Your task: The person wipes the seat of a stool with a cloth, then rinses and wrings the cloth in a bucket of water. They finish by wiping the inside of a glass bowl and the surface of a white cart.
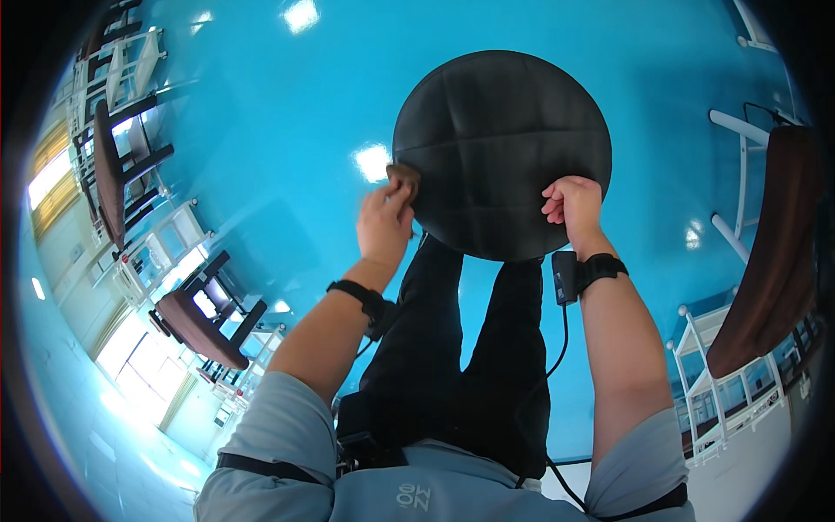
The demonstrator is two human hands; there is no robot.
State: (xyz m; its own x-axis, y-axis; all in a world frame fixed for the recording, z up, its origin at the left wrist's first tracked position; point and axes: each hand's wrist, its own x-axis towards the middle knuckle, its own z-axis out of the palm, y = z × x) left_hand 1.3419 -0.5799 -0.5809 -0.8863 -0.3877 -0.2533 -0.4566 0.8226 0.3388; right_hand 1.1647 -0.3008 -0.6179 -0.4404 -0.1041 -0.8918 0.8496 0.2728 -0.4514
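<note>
A round black padded stool seat [502, 156] with stitched seams lies in front of my legs. My left hand [386, 225] pinches a small brown piece, perhaps cloth or sponge [404, 179], between thumb and fingers at the seat's left edge. What the piece is made of I cannot tell. My right hand [574, 203] is over the seat's lower right part, fingers curled inward, with nothing visible in it. Whether that hand touches the seat is unclear. Each wrist bears a black strap with a small device; a cable hangs from the right one [565, 277].
Brown padded treatment tables [776, 254] stand at the right and at the left [199, 329]. White wheeled trolleys [708, 326] are beside them, on both sides. Blue glossy floor [293, 98] surrounds the stool. Windows [143, 365] are at the far left.
</note>
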